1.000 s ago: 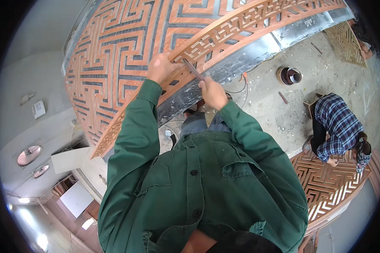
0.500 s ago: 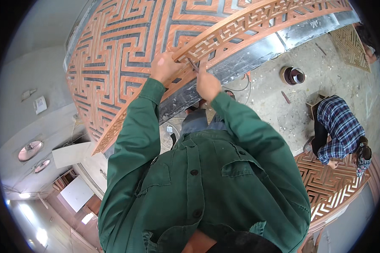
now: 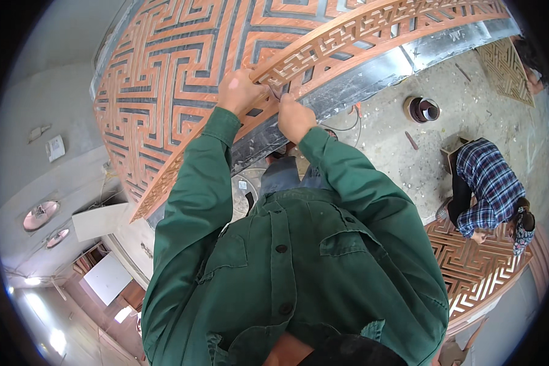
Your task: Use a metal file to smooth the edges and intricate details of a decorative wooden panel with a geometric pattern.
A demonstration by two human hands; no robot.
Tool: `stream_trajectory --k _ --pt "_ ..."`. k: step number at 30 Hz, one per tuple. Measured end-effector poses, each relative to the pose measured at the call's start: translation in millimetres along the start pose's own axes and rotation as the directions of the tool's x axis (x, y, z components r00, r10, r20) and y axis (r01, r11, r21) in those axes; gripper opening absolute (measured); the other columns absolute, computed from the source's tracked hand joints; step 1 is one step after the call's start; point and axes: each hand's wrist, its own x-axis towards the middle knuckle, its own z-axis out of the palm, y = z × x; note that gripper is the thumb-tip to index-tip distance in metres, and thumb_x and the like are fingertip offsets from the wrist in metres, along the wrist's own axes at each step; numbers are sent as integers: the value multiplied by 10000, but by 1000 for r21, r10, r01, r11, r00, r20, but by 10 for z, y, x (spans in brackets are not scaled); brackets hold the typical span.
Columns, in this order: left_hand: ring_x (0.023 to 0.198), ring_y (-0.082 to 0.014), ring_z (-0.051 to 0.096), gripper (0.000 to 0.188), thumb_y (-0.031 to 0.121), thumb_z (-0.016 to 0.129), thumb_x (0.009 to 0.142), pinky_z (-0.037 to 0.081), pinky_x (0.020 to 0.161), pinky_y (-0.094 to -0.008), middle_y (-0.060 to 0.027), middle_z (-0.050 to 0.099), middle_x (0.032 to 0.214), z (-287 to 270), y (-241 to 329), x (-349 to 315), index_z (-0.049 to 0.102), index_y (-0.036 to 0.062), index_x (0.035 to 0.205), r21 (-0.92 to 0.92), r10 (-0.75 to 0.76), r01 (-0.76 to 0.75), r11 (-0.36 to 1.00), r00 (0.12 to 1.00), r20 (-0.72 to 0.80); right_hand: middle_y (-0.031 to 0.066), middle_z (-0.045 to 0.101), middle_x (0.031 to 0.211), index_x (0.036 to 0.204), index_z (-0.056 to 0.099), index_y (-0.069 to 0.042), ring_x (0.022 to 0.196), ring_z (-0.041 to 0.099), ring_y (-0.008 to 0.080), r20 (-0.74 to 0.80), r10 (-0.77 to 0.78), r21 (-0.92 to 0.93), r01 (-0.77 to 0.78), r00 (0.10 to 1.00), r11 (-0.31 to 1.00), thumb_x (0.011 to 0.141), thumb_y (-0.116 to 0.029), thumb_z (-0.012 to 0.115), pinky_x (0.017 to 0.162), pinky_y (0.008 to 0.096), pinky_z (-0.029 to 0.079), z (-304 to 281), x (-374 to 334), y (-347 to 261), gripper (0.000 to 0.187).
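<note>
A large wooden fretwork panel (image 3: 183,76) with a maze-like pattern lies on a dark sheet-topped bench in front of me. Along its near edge runs a narrower wooden lattice strip (image 3: 341,44). My left hand (image 3: 239,91) is closed at the lattice, its fingertips partly hidden behind the wood. Just to its right, my right hand (image 3: 296,118) pinches a thin dark strip (image 3: 275,93), which looks like folded sandpaper. That strip reaches into the lattice between the two hands; its far end is hidden.
The bench's dark edge (image 3: 348,100) curves up to the right. On the concrete floor stand a dark round container (image 3: 422,110) and a loose stick (image 3: 412,141). A crouching person in a plaid shirt (image 3: 491,183) works at another fretwork panel (image 3: 470,262). Another panel (image 3: 505,70) lies farther off.
My right hand has moved slightly down and left, toward my body, with the dark strip still in it. The left hand stays at nearly the same spot.
</note>
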Motion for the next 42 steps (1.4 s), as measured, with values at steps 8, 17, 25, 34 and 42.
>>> stream_trajectory --k 8,17,25,34,42 --pt "803 -303 672 419 360 807 698 521 699 -410 -117 713 857 22 -91 -8 732 139 1046 -35 -59 61 998 996 68 291 653 836 1007 519 15 830 630 491 -18 -53 105 55 998 993 965 -215 484 756 565 482 -167 -176 187 236" --pt "769 -295 671 423 384 816 679 522 684 -413 -120 709 819 32 -158 28 737 101 983 -55 -105 110 992 991 84 310 627 814 931 509 6 813 598 511 -55 21 261 -6 998 965 979 -231 484 720 582 447 -115 -413 287 243" --pt "752 -300 674 364 382 796 692 523 681 -412 -137 698 787 72 -135 -9 734 94 907 -63 -42 45 997 998 39 279 665 844 997 489 20 826 641 477 5 50 38 -50 999 998 980 -214 451 744 568 478 -25 -252 76 238" --pt "773 -289 683 405 402 803 688 525 689 -412 -117 711 815 17 -132 3 735 113 963 -75 -105 109 991 992 64 274 652 825 1028 540 4 800 638 474 121 -44 375 -5 992 927 970 -238 490 745 551 482 -213 -223 370 254" --pt "723 -268 668 445 373 810 723 496 645 -392 -124 713 814 84 -50 -70 734 154 1102 -32 -50 52 998 996 70 284 666 845 1031 497 1 818 656 463 -45 55 37 -54 997 998 925 -121 421 735 555 504 41 60 152 178"
